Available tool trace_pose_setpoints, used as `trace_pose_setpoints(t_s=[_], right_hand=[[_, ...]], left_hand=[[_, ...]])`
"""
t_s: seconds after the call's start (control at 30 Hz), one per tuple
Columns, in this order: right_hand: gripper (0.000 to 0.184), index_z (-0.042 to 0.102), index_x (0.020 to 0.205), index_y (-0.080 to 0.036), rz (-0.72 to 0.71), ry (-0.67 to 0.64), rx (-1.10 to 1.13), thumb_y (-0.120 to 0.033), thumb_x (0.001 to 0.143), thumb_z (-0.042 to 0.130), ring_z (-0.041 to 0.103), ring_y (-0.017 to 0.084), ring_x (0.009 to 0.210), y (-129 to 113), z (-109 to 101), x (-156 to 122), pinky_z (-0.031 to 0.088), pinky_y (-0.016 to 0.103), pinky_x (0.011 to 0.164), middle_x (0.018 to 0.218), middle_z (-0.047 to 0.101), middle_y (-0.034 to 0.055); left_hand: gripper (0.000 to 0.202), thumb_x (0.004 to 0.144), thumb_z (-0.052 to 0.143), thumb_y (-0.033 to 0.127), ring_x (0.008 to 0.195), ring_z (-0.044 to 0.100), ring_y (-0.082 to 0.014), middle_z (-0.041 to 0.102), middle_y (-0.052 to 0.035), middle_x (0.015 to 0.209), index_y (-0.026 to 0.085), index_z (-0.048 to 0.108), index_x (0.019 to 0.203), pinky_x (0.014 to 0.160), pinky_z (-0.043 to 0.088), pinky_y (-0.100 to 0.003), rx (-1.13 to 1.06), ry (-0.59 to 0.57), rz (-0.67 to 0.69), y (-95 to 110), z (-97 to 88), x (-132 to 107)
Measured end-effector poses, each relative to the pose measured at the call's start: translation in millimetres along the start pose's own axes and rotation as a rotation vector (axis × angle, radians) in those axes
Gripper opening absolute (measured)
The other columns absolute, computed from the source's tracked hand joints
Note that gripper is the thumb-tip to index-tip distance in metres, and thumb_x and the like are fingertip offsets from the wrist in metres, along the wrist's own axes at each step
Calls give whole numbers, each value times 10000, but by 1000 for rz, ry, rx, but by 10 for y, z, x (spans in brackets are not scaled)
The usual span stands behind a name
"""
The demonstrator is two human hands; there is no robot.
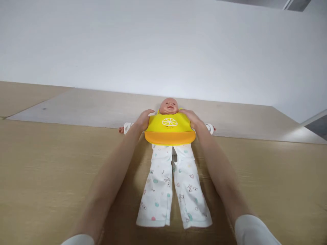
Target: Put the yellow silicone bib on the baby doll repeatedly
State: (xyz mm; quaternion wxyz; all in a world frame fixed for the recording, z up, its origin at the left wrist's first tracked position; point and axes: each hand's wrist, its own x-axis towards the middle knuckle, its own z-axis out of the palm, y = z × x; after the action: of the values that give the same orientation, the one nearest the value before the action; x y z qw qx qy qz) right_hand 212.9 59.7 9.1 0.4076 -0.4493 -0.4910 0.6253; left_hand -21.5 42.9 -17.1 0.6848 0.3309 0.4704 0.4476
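Note:
A baby doll [169, 105] lies on its back on a wooden table [51, 163], head away from me. It wears white patterned pyjamas [173, 190] and a yellow bib [169, 128] with a lemon print and an orange pocket. My left hand [143, 120] rests at the bib's left top corner by the doll's shoulder. My right hand [192, 118] is at the bib's right top corner by the neck. Both hands' fingers curl at the bib's neck edge; whether they grip it is hidden.
A paler board [84, 107] lies under the doll's upper half at the back of the table. A white wall [163, 47] rises right behind. Bare wood spreads on both sides of the doll.

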Motion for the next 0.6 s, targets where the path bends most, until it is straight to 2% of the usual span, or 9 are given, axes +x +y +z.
trace_pose_setpoints(t_s=[0.1, 0.23, 0.3, 0.4, 0.47, 0.6], right_hand=[[197, 632, 931, -157, 135, -71, 129, -284, 781, 628, 629, 120, 622, -13, -64, 107, 511, 220, 609, 771, 690, 8], [260, 630, 948, -155, 280, -62, 190, -391, 850, 577, 645, 149, 637, 132, -143, 238, 534, 265, 661, 762, 692, 32], [280, 628, 980, -166, 271, -36, 215, -411, 854, 578, 653, 150, 652, 220, -177, 283, 537, 267, 672, 785, 697, 29], [307, 622, 1025, -175, 252, -28, 254, -421, 846, 585, 660, 155, 670, 309, -218, 346, 544, 270, 673, 802, 701, 21], [315, 619, 1046, -161, 230, -77, 278, -401, 848, 564, 669, 166, 698, 334, -229, 387, 556, 282, 699, 817, 702, 35], [285, 620, 1043, -169, 139, -153, 345, -362, 850, 539, 677, 162, 750, 299, -191, 405, 566, 281, 752, 844, 703, 32]], left_hand=[[404, 749, 529, 475, 589, 663, -263, 696, -117, 650, 119, 673, 872, 580, 535, -324, -56, -6, -68, 46, 5, 74], [365, 759, 552, 449, 609, 658, -266, 678, -74, 682, 165, 649, 967, 612, 538, -356, -144, 16, -4, 29, 53, 170], [359, 764, 580, 418, 627, 657, -263, 647, -49, 693, 204, 606, 1051, 627, 534, -365, -168, 74, 63, 6, 48, 194], [480, 746, 620, 421, 698, 670, -268, 632, -56, 781, 233, 509, 1173, 663, 537, -381, -229, 116, 111, -23, -4, 208], [522, 729, 631, 430, 749, 675, -268, 631, -73, 829, 218, 486, 1184, 700, 542, -387, -273, 76, 109, -35, -40, 212], [419, 731, 627, 392, 713, 667, -241, 642, -64, 786, 191, 555, 1092, 691, 544, -361, -295, -21, 150, -27, -40, 170]])
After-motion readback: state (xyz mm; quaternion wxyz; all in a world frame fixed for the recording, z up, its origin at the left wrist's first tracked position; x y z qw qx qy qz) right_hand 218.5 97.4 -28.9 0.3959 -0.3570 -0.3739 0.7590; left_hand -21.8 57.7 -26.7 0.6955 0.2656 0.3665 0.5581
